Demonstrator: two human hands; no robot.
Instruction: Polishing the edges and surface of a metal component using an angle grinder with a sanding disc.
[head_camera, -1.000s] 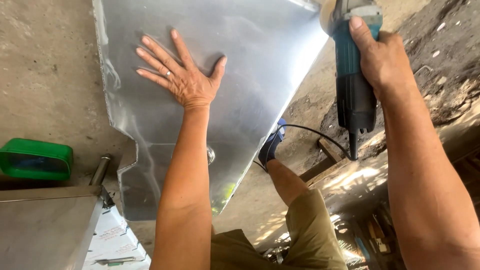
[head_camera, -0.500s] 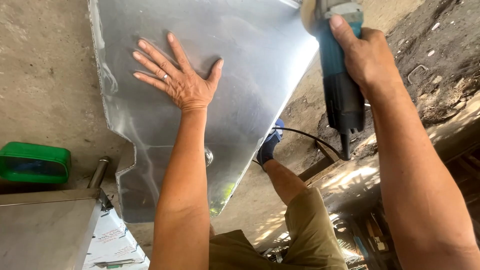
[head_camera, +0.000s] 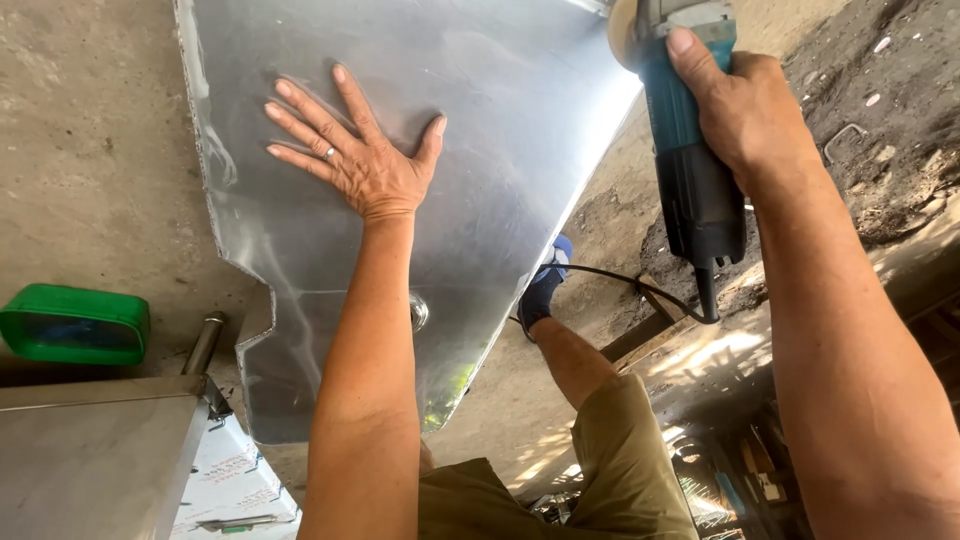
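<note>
The left hand (head_camera: 365, 160) lies flat on a bright metal sheet (head_camera: 480, 130), palm down, its fingers (head_camera: 300, 115) spread wide apart and gripping nothing; there is a ring on one of them. The sheet lies on the concrete floor (head_camera: 90, 150), and the hand presses near its middle, a little toward the far edge. The sheet's left edge is notched and bent up in a narrow lip, and its right edge runs slanting from the far right corner back toward the person's knee.

The right hand (head_camera: 745, 115) is wrapped around the teal and black body of an angle grinder (head_camera: 685, 150), fingers closed tight on it with the thumb lying along the top. The disc end of the grinder sits at the sheet's far right corner, right at the edge; whether the disc actually touches the metal cannot be told, since the top of the frame cuts it off. A black cable (head_camera: 620, 275) trails from the tool's tail across the floor, passing just beside the person's blue-shod foot (head_camera: 545, 285).

This looks like the working step itself: the sheet pinned down, the grinder brought to its edge. The next move would call for steady pressure from the flat hand, which stays well apart from the disc, and a controlled run along the slanting edge, with the cable kept clear.

A green plastic box (head_camera: 75, 325) sits on the floor at the left, beside a steel-topped bench (head_camera: 90, 470)
</note>
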